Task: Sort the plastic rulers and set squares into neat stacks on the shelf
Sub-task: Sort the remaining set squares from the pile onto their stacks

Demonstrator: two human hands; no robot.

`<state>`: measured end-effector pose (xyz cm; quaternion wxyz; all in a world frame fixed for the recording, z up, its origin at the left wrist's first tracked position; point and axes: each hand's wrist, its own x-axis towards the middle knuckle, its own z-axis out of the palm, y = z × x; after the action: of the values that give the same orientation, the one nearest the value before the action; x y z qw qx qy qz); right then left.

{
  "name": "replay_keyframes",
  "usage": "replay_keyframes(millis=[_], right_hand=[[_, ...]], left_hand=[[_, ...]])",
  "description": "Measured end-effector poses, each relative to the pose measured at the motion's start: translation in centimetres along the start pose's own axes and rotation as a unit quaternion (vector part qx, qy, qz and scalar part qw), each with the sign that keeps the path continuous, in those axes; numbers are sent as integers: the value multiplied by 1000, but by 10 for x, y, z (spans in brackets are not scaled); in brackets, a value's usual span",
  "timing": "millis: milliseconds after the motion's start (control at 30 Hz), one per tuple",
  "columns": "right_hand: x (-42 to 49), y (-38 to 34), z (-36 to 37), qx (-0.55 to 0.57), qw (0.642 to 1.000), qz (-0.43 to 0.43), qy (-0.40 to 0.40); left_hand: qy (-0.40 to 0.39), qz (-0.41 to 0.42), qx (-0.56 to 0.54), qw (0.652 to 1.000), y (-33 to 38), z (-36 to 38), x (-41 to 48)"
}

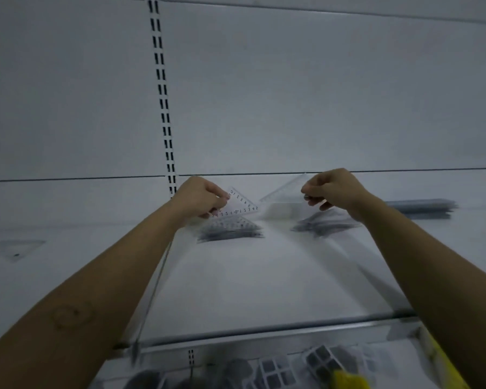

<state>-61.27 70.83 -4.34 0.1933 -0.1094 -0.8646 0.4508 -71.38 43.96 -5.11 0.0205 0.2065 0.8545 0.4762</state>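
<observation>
My left hand [201, 197] pinches a small clear set square [242, 204] with printed numbers, held just above a stack of like set squares [230, 230] on the white shelf [250, 276]. My right hand [333, 190] pinches the corner of a longer clear set square [285, 192], which hangs above a second stack of set squares [323, 224]. A stack of rulers [421, 209] lies at the right by the back wall. One clear set square [16, 248] lies alone at the far left.
The shelf's back panel has a slotted upright [163, 108]. A metal front rail [264, 332] edges the shelf. Below it, a lower shelf holds puzzle cubes [320, 363] and a yellow item [348, 380].
</observation>
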Motion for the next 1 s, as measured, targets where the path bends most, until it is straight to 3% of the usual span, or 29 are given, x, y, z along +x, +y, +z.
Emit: replay_keyframes(millis=[233, 333, 567, 700, 867, 1000], right_hand=[[19, 29, -38, -24, 999, -3, -26], [26, 38, -42, -31, 999, 4, -17], [33, 71, -42, -79, 996, 28, 21], [34, 79, -43, -216, 974, 40, 57], [36, 85, -42, -294, 950, 78, 70], [27, 78, -38, -300, 948, 63, 91]], left_hand=[[16, -47, 248, 967, -5, 29, 24], [56, -15, 323, 944, -1, 38, 22], [35, 148, 329, 932, 32, 79, 22], [15, 218, 407, 887, 24, 101, 18], [22, 269, 405, 874, 17, 102, 12], [-2, 263, 424, 866, 18, 105, 7]])
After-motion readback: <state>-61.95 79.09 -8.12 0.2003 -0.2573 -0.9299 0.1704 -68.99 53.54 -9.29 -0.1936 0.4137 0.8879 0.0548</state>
